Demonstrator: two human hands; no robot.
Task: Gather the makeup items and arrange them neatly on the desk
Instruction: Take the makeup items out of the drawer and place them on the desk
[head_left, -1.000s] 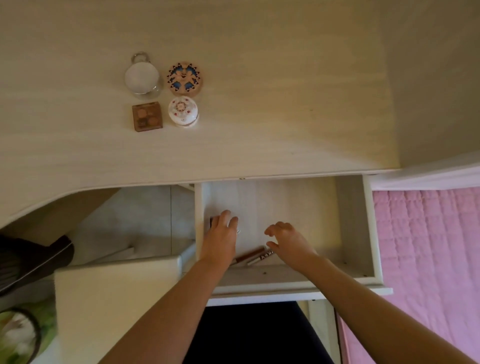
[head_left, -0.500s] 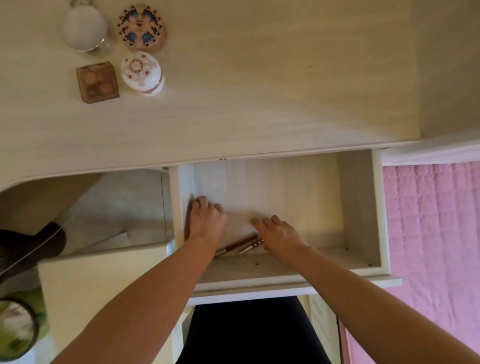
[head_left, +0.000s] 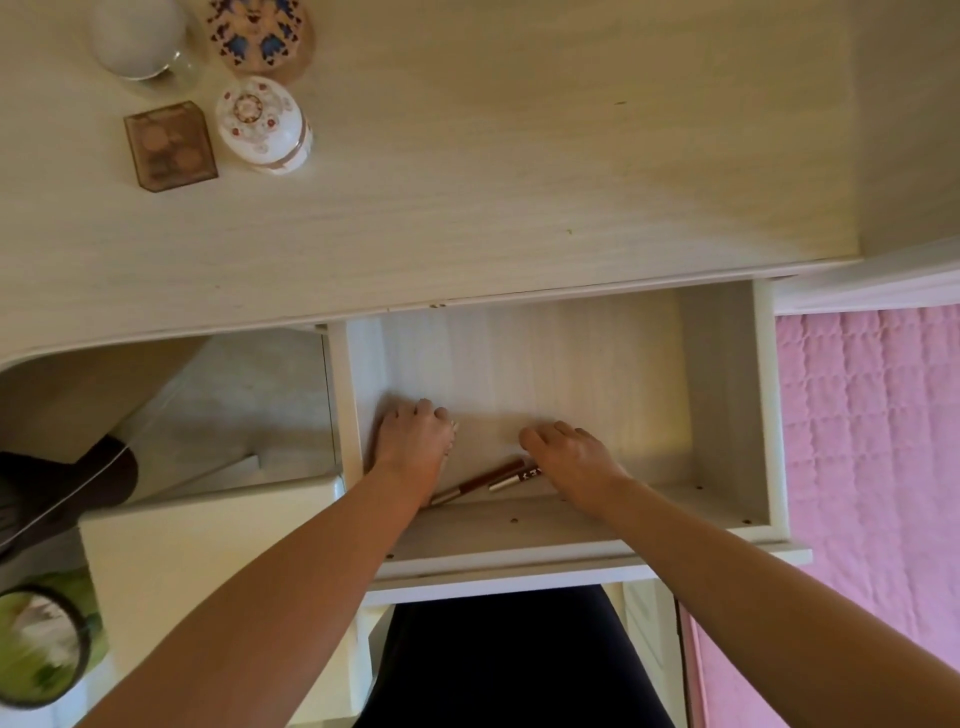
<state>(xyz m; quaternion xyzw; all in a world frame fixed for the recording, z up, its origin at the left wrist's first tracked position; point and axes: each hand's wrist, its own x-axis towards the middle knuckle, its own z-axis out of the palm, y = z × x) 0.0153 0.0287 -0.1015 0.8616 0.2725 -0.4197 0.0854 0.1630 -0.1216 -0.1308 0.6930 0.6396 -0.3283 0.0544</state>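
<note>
Both of my hands are down in the open drawer (head_left: 724, 395). My left hand (head_left: 413, 444) lies at the drawer's left side, fingers curled over a small item whose pale tip pokes out beside it. My right hand (head_left: 571, 462) rests palm down over the ends of a brown pencil (head_left: 483, 480) and a short labelled pencil (head_left: 517, 476). On the desk (head_left: 519, 182) at the far left stand a white jar (head_left: 137, 41), a patterned round compact (head_left: 260, 34), a brown eyeshadow palette (head_left: 169, 145) and a white floral pot (head_left: 262, 124).
A pink quilt (head_left: 872, 441) lies to the right of the drawer. A white block (head_left: 208, 571) sits below the desk on the left, with a dark object (head_left: 62, 488) and a green round thing (head_left: 36, 644) beyond it.
Both hands have gone lower into the drawer. The left hand closed over the small dark item at the left wall, and the right hand settled on the pencils. The view tilted downward.
</note>
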